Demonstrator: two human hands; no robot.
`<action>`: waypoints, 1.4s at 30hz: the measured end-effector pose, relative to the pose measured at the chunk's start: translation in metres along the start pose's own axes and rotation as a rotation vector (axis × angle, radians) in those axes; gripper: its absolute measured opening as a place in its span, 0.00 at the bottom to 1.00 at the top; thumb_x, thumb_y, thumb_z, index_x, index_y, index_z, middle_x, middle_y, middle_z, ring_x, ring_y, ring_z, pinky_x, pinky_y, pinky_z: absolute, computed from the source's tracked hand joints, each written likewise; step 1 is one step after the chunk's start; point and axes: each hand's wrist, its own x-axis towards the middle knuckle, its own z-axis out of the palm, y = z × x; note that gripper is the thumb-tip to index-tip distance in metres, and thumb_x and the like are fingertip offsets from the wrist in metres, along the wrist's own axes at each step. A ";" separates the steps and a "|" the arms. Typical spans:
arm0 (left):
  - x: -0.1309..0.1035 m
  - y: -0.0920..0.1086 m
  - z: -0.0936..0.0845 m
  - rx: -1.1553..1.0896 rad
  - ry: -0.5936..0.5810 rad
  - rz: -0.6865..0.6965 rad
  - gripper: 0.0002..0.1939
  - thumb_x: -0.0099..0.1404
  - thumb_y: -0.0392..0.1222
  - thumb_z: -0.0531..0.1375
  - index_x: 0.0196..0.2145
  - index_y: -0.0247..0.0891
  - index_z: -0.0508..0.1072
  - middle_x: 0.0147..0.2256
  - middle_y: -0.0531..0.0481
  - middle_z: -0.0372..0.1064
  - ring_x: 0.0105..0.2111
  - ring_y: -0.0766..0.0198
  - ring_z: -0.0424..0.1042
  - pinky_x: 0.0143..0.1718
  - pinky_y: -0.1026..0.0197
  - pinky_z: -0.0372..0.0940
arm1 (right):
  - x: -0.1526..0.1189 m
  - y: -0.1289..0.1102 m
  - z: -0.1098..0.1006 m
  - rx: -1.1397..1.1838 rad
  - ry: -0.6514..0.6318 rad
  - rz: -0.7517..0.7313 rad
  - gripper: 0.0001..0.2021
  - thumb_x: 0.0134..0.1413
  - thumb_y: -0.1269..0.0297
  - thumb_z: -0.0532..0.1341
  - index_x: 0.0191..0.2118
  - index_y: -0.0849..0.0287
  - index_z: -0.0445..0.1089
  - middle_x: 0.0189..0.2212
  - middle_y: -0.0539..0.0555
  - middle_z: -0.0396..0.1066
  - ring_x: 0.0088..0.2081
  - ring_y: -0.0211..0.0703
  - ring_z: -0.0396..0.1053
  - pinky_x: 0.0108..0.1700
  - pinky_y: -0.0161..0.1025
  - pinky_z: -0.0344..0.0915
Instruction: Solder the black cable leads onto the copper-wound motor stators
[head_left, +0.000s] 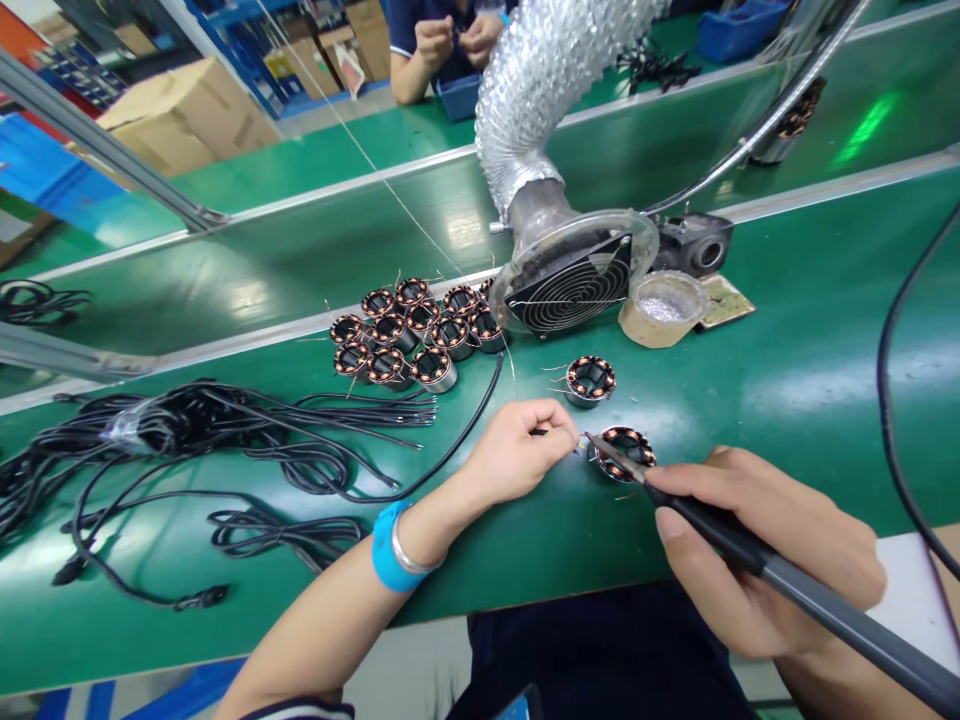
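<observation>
My left hand (525, 445) is closed in a pinch on the end of a black cable (457, 450), whose thin coloured wires stick out past the fingertips. My right hand (765, 550) grips a black soldering iron (750, 545) like a pen. The iron's tip reaches the wires at the left rim of a copper-wound motor stator (628, 452). Whether tip and wire touch is too small to tell. A second stator (590, 380) stands just behind, with thin leads pointing left.
Several stators (433, 368) stand grouped behind my left hand. Bundled black cables (157, 430) lie at left. A fume extractor hood (574, 275) hangs over the bench near a round tub (664, 308), a sponge (726, 302) and an iron holder (694, 243). Opposite, a person's hands (457, 40) work above a blue bin (459, 97).
</observation>
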 end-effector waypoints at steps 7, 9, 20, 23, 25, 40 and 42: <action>0.000 -0.001 0.001 -0.005 -0.006 0.002 0.07 0.53 0.42 0.56 0.23 0.37 0.69 0.23 0.55 0.65 0.25 0.68 0.60 0.29 0.64 0.56 | 0.002 0.002 -0.007 0.016 0.005 -0.009 0.12 0.53 0.77 0.62 0.44 0.61 0.73 0.26 0.51 0.72 0.23 0.37 0.67 0.24 0.36 0.65; 0.000 -0.001 0.000 -0.004 -0.007 0.006 0.07 0.53 0.42 0.56 0.24 0.37 0.69 0.23 0.55 0.65 0.25 0.68 0.60 0.30 0.64 0.56 | 0.003 0.001 -0.010 0.001 -0.015 0.011 0.11 0.54 0.75 0.63 0.44 0.60 0.73 0.26 0.51 0.72 0.23 0.37 0.68 0.23 0.36 0.66; 0.000 -0.002 0.000 0.002 -0.007 0.004 0.07 0.53 0.42 0.56 0.23 0.36 0.70 0.23 0.55 0.65 0.25 0.68 0.60 0.29 0.64 0.56 | 0.002 0.002 -0.008 0.001 0.010 -0.002 0.11 0.54 0.76 0.62 0.44 0.61 0.73 0.27 0.51 0.73 0.24 0.37 0.69 0.24 0.37 0.66; 0.000 -0.002 0.000 0.002 -0.009 -0.002 0.07 0.53 0.42 0.56 0.23 0.37 0.69 0.23 0.55 0.65 0.25 0.68 0.60 0.29 0.64 0.56 | 0.005 0.001 -0.012 -0.019 -0.012 0.003 0.12 0.55 0.75 0.63 0.45 0.59 0.73 0.28 0.51 0.73 0.24 0.38 0.69 0.24 0.38 0.67; 0.000 -0.002 0.000 0.002 -0.006 -0.005 0.07 0.53 0.42 0.56 0.24 0.37 0.70 0.23 0.54 0.65 0.25 0.68 0.61 0.30 0.63 0.56 | 0.007 -0.001 -0.012 -0.031 0.001 0.012 0.13 0.55 0.75 0.63 0.45 0.58 0.73 0.28 0.50 0.73 0.25 0.38 0.69 0.24 0.37 0.67; -0.006 0.005 -0.004 -0.086 -0.134 0.033 0.10 0.58 0.45 0.59 0.25 0.36 0.68 0.23 0.56 0.62 0.26 0.68 0.57 0.30 0.63 0.54 | 0.018 0.028 0.028 0.072 -0.133 -0.037 0.12 0.59 0.77 0.65 0.46 0.56 0.73 0.41 0.50 0.79 0.39 0.36 0.78 0.46 0.29 0.75; -0.008 0.006 -0.006 -0.074 -0.131 0.025 0.11 0.58 0.46 0.59 0.26 0.36 0.68 0.23 0.56 0.61 0.26 0.68 0.57 0.30 0.63 0.53 | 0.019 0.029 0.029 0.083 -0.117 -0.040 0.13 0.58 0.78 0.64 0.46 0.56 0.73 0.41 0.50 0.79 0.40 0.35 0.78 0.47 0.29 0.74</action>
